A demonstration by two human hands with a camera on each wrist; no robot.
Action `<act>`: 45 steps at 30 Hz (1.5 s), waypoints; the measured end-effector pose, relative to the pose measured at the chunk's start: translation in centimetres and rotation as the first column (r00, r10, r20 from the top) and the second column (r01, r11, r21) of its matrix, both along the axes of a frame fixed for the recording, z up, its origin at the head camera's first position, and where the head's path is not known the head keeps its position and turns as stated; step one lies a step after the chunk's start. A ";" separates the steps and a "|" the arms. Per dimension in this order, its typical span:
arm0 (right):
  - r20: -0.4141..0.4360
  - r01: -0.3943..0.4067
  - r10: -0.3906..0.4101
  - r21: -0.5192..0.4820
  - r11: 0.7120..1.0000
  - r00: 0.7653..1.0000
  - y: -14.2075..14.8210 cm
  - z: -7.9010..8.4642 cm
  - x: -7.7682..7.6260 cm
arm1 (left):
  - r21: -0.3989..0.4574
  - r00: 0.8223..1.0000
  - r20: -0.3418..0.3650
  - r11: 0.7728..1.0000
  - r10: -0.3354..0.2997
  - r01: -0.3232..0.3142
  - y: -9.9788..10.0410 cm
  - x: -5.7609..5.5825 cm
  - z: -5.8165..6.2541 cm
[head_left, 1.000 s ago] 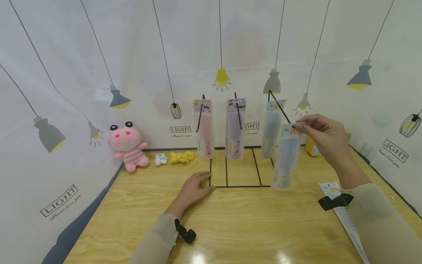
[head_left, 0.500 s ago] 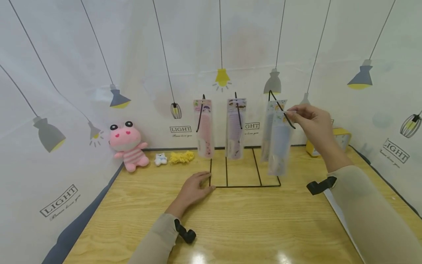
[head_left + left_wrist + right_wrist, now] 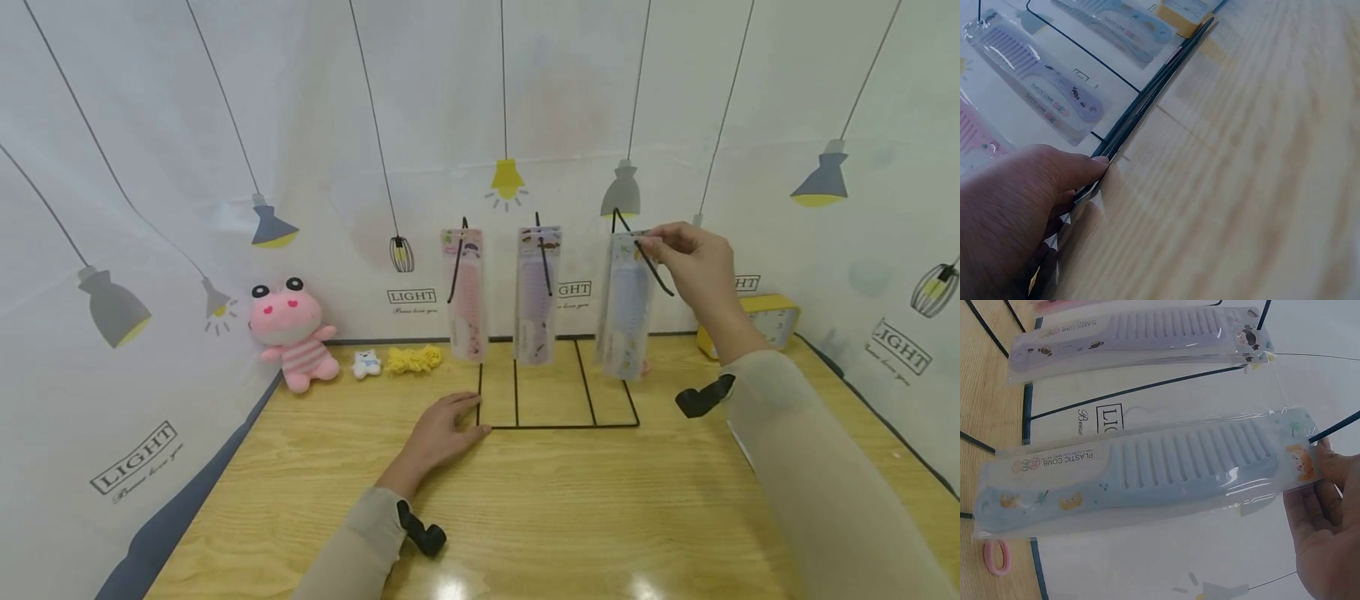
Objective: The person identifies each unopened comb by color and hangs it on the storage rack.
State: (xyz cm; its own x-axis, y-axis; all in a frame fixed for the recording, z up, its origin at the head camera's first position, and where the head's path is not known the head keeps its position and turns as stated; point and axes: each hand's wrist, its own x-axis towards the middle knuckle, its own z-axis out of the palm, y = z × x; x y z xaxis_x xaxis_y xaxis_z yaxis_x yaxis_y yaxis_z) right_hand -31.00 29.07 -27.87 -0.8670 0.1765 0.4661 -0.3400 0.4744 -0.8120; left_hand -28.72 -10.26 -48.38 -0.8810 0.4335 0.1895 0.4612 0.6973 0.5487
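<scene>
My right hand (image 3: 693, 262) pinches the top corner of a packaged blue plastic comb (image 3: 628, 312), which hangs on the right hook of a black wire rack (image 3: 555, 427). The right wrist view shows the hook wire passing through the top of the pack (image 3: 1191, 469), close to the thumb. Another blue pack is mostly hidden behind it. Purple comb packs (image 3: 535, 304) hang on the middle hook and pink ones (image 3: 467, 308) on the left hook. My left hand (image 3: 438, 433) holds the rack's front left corner, thumb on the wire in the left wrist view.
Along the back left of the table (image 3: 525, 517) are a pink plush toy (image 3: 292, 337), a small white bear (image 3: 367, 363) and a yellow yarn bundle (image 3: 414, 359). A yellow clock (image 3: 776, 321) stands behind the right wrist. A white pack (image 3: 738, 442) is mostly covered by the right forearm.
My right hand has moved left and back, bringing the blue comb pack along the hook until it hangs close in front of the other blue pack. The left hand has stayed put.
</scene>
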 end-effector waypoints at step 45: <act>0.012 0.057 -0.059 0.089 0.994 0.998 5.8 -2.0 4.9 | 0.005 1.000 0.008 1.000 0.007 -0.007 0.2 0.4 0.4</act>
